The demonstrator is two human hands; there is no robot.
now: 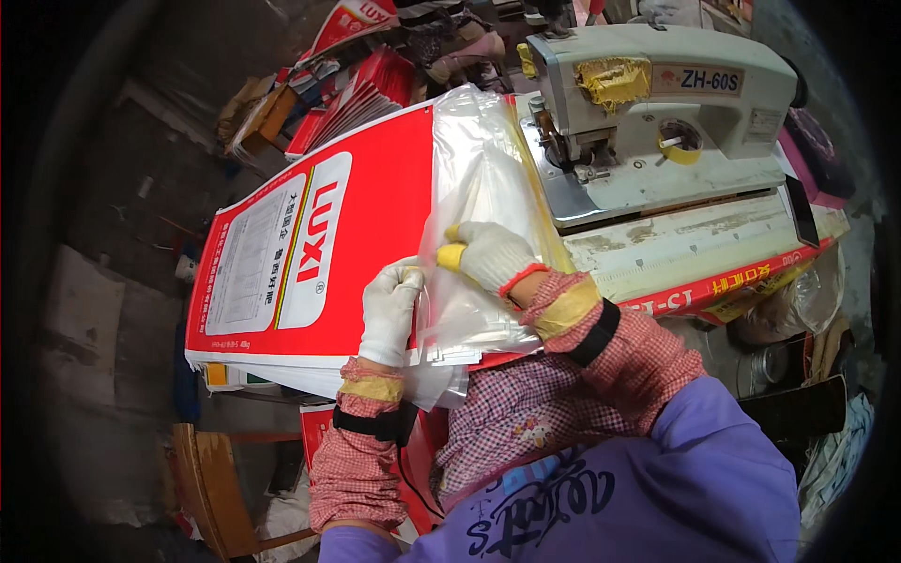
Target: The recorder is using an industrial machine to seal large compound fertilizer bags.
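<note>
While the clear plastic film [479, 174] lies just left of the sewing machine [657, 131], over the stack of red-and-white bags [387, 178], the step in hand appears to be handling its loose layers. The next move, I judge, calls for a light pinch, since the film is thin and slippery. Left of the machine, the gloved left hand [392, 305] is curled tight, pinching the film; the gloved right hand [488, 255], nearer the machine, touches it with fingers narrowly apart; whether they grip, I cannot tell.
</note>
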